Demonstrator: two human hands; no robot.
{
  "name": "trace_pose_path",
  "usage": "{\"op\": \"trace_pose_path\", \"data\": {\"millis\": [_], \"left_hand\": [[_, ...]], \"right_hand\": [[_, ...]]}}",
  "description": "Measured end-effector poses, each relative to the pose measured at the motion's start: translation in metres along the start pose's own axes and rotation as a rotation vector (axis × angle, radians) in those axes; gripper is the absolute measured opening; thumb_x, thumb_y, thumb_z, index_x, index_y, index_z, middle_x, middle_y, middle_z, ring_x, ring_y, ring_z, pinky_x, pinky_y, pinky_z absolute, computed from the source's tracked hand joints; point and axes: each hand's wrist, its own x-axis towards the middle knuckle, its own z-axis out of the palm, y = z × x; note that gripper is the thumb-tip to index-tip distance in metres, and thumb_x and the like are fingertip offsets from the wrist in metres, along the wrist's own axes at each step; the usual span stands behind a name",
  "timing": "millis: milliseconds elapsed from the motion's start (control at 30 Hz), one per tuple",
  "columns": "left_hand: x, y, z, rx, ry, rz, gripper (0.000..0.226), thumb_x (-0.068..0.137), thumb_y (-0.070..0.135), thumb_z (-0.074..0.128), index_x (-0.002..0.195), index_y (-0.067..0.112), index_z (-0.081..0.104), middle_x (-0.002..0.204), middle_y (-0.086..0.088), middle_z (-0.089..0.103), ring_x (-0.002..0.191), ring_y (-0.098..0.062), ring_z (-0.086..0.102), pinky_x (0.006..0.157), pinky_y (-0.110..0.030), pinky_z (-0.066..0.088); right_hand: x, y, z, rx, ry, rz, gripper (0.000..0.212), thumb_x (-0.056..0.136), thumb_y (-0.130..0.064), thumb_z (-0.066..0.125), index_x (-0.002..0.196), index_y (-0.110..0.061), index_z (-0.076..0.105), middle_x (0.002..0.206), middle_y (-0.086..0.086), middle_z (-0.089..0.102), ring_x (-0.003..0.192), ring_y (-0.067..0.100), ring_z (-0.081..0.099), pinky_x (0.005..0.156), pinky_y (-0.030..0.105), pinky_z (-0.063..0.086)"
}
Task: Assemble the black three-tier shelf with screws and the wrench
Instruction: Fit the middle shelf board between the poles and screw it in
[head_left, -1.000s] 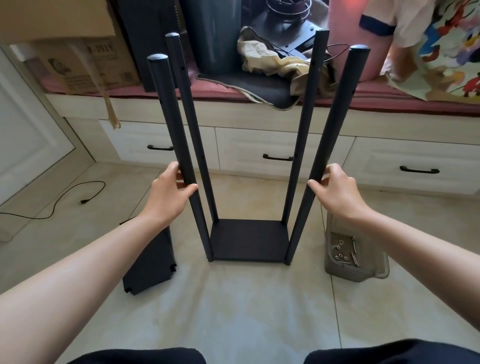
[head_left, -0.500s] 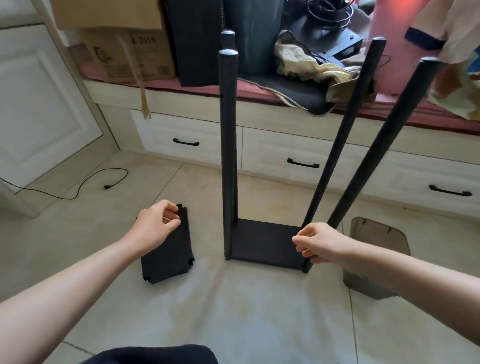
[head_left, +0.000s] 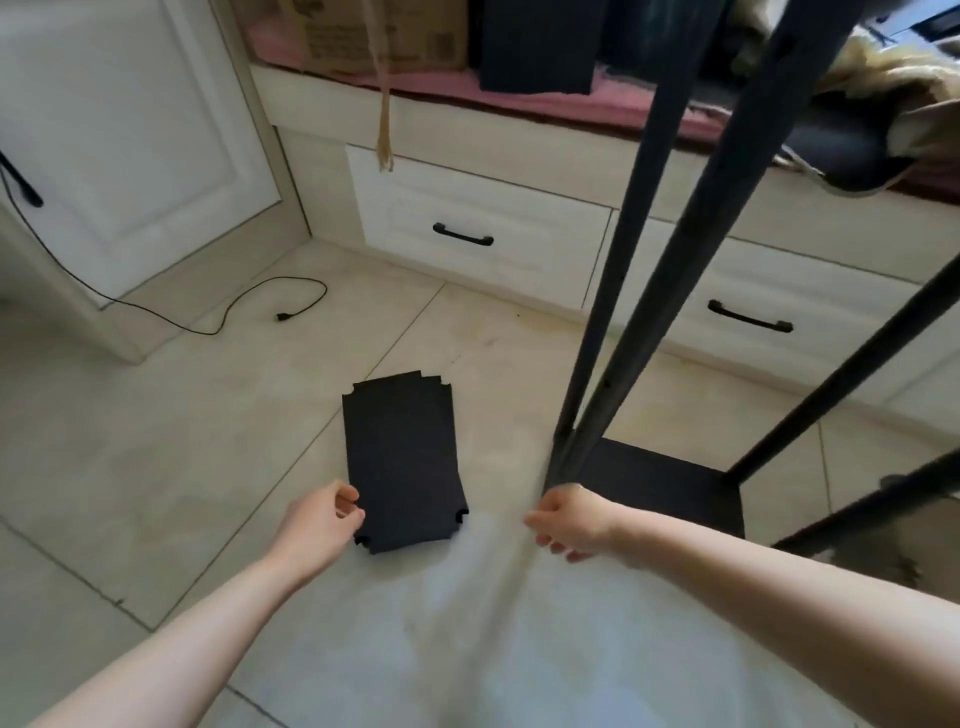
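Left hand (head_left: 321, 525) pinching loose shelf panel (head_left: 402, 462); pole (head_left: 737, 156) tops cut off.

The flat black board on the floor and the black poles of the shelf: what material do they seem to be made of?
The black board looks like painted wood or fibreboard with a matt finish: flat, stiff, no shine, notches cut at the corners. It could also be plastic. The poles look like metal tubes with a dull black coating: thin, straight, with small holes along them.

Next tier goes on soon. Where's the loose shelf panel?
Flat on the floor tiles, left of the frame, with the left hand at its near left corner; panel.
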Motion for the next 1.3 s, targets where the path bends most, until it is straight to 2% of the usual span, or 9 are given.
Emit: {"op": "trace_pose_path", "data": {"millis": [133,300,433,567,700,833,967,1133,1300], "left_hand": [[0.017,-0.020,0.019,-0.043,-0.007,-0.065,0.032,0.097,0.018,0.062,0.126,0.007,0.058,0.121,-0.009,0.064,0.103,-0.021,0.059,0.084,-0.027,0.041],[0.023,-0.023,0.037,-0.163,-0.034,-0.202,0.055,0.098,0.021,0.061,0.146,0.004,0.041,0.149,-0.013,0.048,0.135,-0.031,0.047,0.103,-0.031,0.038],[0.028,-0.023,0.053,-0.259,-0.087,-0.247,0.056,0.097,0.022,0.061,0.146,0.007,0.038,0.148,-0.009,0.050,0.133,-0.029,0.049,0.094,-0.025,0.036],[0.034,-0.019,0.060,-0.363,-0.085,-0.288,0.054,0.096,0.018,0.064,0.145,0.009,0.042,0.144,-0.008,0.054,0.130,-0.028,0.052,0.107,-0.034,0.042],[0.037,-0.014,0.065,-0.448,-0.067,-0.343,0.054,0.094,0.012,0.063,0.143,0.009,0.043,0.141,-0.009,0.055,0.128,-0.029,0.053,0.105,-0.034,0.043],[0.038,-0.015,0.065,-0.422,-0.010,-0.391,0.046,0.093,0.009,0.060,0.137,0.006,0.047,0.132,-0.012,0.058,0.112,-0.030,0.058,0.093,-0.035,0.047],[0.041,-0.018,0.067,-0.438,0.042,-0.398,0.040,0.093,0.013,0.063,0.131,0.006,0.053,0.111,-0.008,0.062,0.097,-0.027,0.061,0.079,-0.030,0.044],[0.046,-0.014,0.063,-0.552,0.076,-0.420,0.038,0.092,0.017,0.068,0.127,0.006,0.057,0.103,-0.007,0.067,0.086,-0.026,0.068,0.090,-0.037,0.053],[0.042,-0.005,0.053,-0.761,0.027,-0.444,0.016,0.094,0.014,0.070,0.108,0.008,0.065,0.099,-0.008,0.071,0.072,-0.016,0.063,0.049,-0.018,0.047]], "right_hand": [[0.036,-0.013,0.021,0.092,-0.077,0.030,0.033,0.101,-0.041,0.047,0.117,-0.012,0.054,0.102,0.001,0.064,0.093,0.017,0.062,0.078,0.028,0.055],[0.066,-0.025,0.039,0.218,-0.081,0.116,0.040,0.102,-0.040,0.047,0.127,-0.009,0.050,0.112,0.004,0.063,0.101,0.020,0.063,0.091,0.034,0.055],[0.080,-0.027,0.058,0.331,-0.094,0.158,0.052,0.102,-0.038,0.047,0.144,-0.010,0.038,0.122,0.007,0.058,0.103,0.023,0.063,0.086,0.033,0.055],[0.080,-0.023,0.076,0.483,-0.119,0.168,0.065,0.100,-0.038,0.052,0.154,-0.018,0.022,0.129,0.009,0.053,0.104,0.026,0.064,0.087,0.035,0.057],[0.082,-0.023,0.084,0.581,-0.153,0.163,0.069,0.100,-0.035,0.054,0.156,-0.024,0.016,0.134,0.009,0.050,0.106,0.027,0.064,0.089,0.037,0.057],[0.086,-0.022,0.088,0.670,-0.173,0.168,0.068,0.097,-0.024,0.060,0.153,-0.024,0.021,0.143,0.007,0.045,0.105,0.028,0.063,0.084,0.035,0.057],[0.093,-0.014,0.088,0.758,-0.187,0.185,0.052,0.095,-0.017,0.064,0.141,-0.023,0.040,0.126,0.008,0.055,0.102,0.029,0.064,0.082,0.036,0.058],[0.098,-0.013,0.086,0.876,-0.143,0.199,0.040,0.093,-0.010,0.064,0.130,-0.010,0.051,0.107,0.016,0.058,0.089,0.031,0.062,0.079,0.038,0.057],[0.095,-0.026,0.077,1.112,-0.017,0.195,0.029,0.094,0.004,0.059,0.121,0.002,0.052,0.119,0.024,0.061,0.093,0.040,0.070,0.076,0.042,0.059]]}}
